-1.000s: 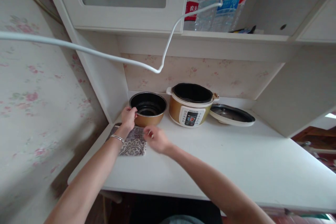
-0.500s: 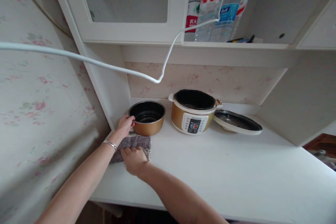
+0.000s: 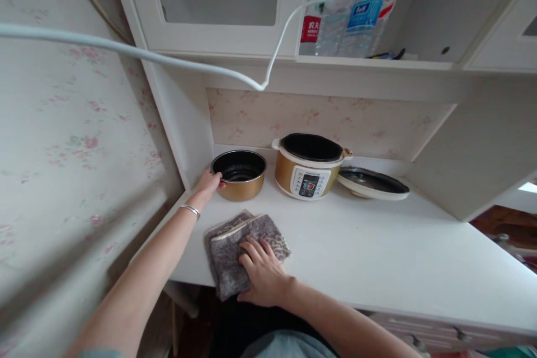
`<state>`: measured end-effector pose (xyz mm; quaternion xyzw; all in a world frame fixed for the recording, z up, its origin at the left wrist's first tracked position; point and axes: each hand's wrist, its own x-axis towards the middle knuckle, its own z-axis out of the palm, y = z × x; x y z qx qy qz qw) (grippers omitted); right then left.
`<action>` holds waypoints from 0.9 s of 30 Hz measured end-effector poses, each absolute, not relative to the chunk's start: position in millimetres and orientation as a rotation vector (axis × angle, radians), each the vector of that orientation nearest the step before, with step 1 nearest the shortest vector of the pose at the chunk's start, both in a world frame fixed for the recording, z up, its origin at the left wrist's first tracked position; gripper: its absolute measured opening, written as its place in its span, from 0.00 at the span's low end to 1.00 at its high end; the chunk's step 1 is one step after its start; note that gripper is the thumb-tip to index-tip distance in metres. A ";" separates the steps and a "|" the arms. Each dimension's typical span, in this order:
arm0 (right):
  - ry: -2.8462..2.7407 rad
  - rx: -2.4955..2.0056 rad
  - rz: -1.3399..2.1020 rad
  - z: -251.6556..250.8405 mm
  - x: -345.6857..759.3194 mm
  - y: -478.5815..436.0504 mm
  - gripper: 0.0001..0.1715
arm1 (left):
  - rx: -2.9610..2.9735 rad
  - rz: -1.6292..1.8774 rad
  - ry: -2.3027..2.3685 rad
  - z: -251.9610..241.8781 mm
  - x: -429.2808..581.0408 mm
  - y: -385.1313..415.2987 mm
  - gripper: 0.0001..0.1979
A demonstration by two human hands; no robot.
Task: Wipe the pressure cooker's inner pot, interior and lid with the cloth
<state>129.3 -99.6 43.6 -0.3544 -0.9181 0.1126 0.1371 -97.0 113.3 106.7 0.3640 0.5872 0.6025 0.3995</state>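
Observation:
My left hand (image 3: 210, 183) pinches the near left rim of a gold inner pot (image 3: 244, 191) with a black inside, which rests upright on the counter. My right hand (image 3: 263, 271) presses on a folded grey-brown cloth (image 3: 235, 254), fingers curled over its top and thumb at its near edge. Part of the cloth hangs over the counter's front edge. To the right of the pot stands a gold and white rice cooker (image 3: 308, 173), its top uncovered and a control panel on its front. A detached lid (image 3: 373, 184) lies upside down beside it.
The white counter (image 3: 356, 251) meets a floral wall on the left. Above it hangs a cabinet (image 3: 218, 39) with several plastic bottles (image 3: 335, 22) on its shelf. A white cable (image 3: 168, 61) crosses in front of the cabinet. Drawers (image 3: 436, 335) sit below the counter.
My right hand and the cloth have moved right and toward me, out from beside the pot to the counter's front edge. My left hand stays on the pot's rim.

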 end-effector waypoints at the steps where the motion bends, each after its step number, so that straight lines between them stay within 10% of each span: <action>1: -2.657 -1.016 0.346 39.6 132.2 -105.9 0.37 | 0.942 1.496 1.508 108.5 -96.9 110.7 0.08; 9: -2.534 -1.046 0.661 59.7 178.4 -128.4 0.44 | 1.064 1.355 1.606 109.8 -98.7 81.4 0.04; 18: -0.955 -1.188 1.033 167.0 209.9 -5.2 0.22 | 1.120 1.322 1.612 105.7 -100.4 81.7 0.06; 27: -2.258 -0.797 0.484 201.5 132.0 87.8 0.24 | 1.178 1.250 1.644 105.0 -100.9 88.4 0.06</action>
